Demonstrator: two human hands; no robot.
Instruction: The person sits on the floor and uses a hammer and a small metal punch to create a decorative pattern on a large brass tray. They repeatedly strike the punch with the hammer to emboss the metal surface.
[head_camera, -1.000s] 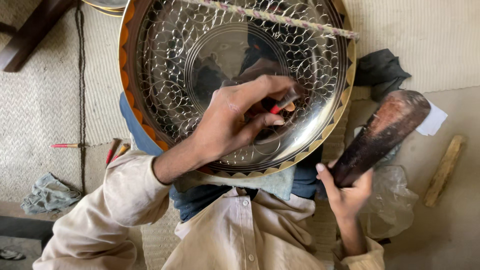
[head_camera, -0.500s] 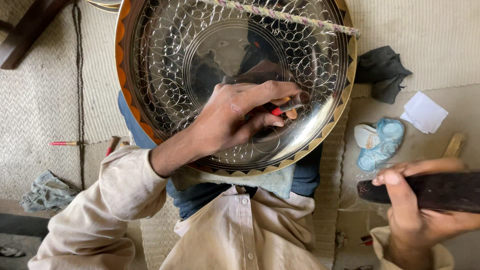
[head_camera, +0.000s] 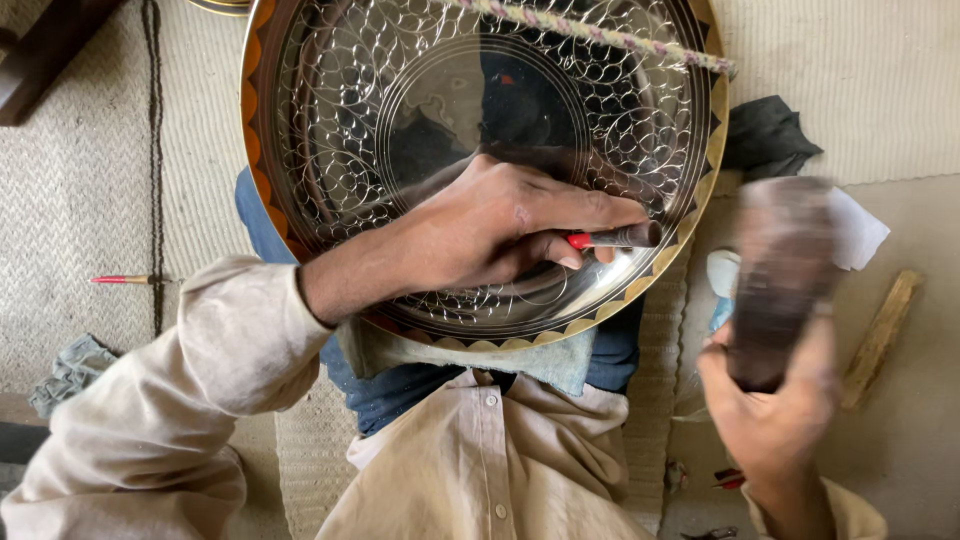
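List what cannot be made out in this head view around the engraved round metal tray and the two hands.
- Dark wooden mallet in the right hand: motion-blurred, shape unclear.
- Tip of the red-banded metal punch: its contact with the engraved round metal tray is too small to tell.
- Tray's top rim: cut off by the frame edge.
- Left hand hides the engraving beneath it.

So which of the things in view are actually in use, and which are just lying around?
In use:
- engraved metal tray
- punch tool, pinched in the left hand
- dark wooden mallet, raised and blurred in the right hand

Lying about:
- red pencil
- black cloth
- wooden stick
- white paper
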